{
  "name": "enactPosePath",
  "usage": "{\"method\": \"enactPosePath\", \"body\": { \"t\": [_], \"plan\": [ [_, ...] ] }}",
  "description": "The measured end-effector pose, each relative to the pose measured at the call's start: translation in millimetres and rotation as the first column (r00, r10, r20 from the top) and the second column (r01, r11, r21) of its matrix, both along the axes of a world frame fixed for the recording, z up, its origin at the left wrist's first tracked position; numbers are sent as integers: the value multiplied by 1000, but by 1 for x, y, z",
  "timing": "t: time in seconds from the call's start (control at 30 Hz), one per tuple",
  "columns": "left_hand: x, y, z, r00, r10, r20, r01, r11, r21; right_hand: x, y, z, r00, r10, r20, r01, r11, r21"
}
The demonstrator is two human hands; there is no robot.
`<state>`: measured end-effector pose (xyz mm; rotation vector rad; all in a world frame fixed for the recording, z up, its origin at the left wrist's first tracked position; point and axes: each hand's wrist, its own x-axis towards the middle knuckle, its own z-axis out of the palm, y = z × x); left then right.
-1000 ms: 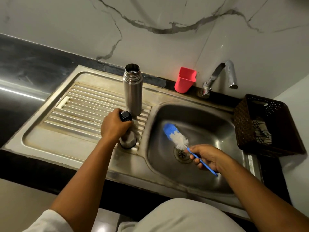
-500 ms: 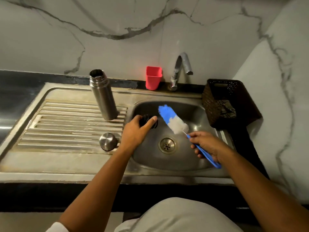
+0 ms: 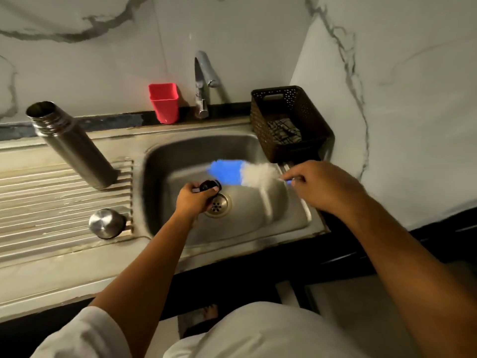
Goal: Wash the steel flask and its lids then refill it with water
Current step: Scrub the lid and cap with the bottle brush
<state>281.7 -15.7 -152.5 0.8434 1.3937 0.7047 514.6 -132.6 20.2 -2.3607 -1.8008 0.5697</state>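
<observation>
Your left hand [image 3: 193, 201] hangs over the sink basin [image 3: 284, 218]. Its fingers curl round the small black inner lid [image 3: 209, 186], and the hand covers the left edge of the drain [image 3: 219, 206]. Your right hand [image 3: 320, 188] pinches the thin blue handle of the bottle brush [image 3: 240, 173]. The brush's blue-and-white head is blurred and lies just right of the lid, above the basin floor.

The steel flask [image 3: 74, 148] stands open-mouthed on the ribbed drainboard [image 3: 51, 202], left of the basin and well apart from both hands. The steel cap [image 3: 107, 223] rests on the same board, just beside the basin's near-left corner.

On the far ledge stand a red cup [image 3: 164, 103] and, to its right, the tap [image 3: 204, 81]. A brown perforated basket [image 3: 289, 112] sits at the basin's far-right corner with a patterned cloth [image 3: 282, 130] inside.
</observation>
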Motion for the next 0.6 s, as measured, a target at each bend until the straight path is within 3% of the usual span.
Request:
{"method": "enactPosePath", "body": {
  "t": [0.1, 0.2, 0.37, 0.5, 0.6],
  "plan": [
    [31, -15, 6, 989, -135, 55, 132, 990, 51, -25, 10, -22, 989, 76, 123, -64, 993, -98],
    [41, -27, 5, 981, -187, 53, 184, 982, 45, -31, 20, -28, 973, 70, 220, -54, 996, -78],
    [3, -20, -2, 1000, -18, -2, 18, 1000, -9, -10, 15, 15, 985, 35, 167, -34, 999, -6],
    [21, -23, 17, 990, -123, 70, 120, 992, 46, -46, 24, -1, 961, 148, 234, -129, 987, -96],
    [24, -23, 21, 987, -142, 75, 137, 988, 75, -51, 34, -8, 968, 116, 224, -105, 993, -57]
  ]
}}
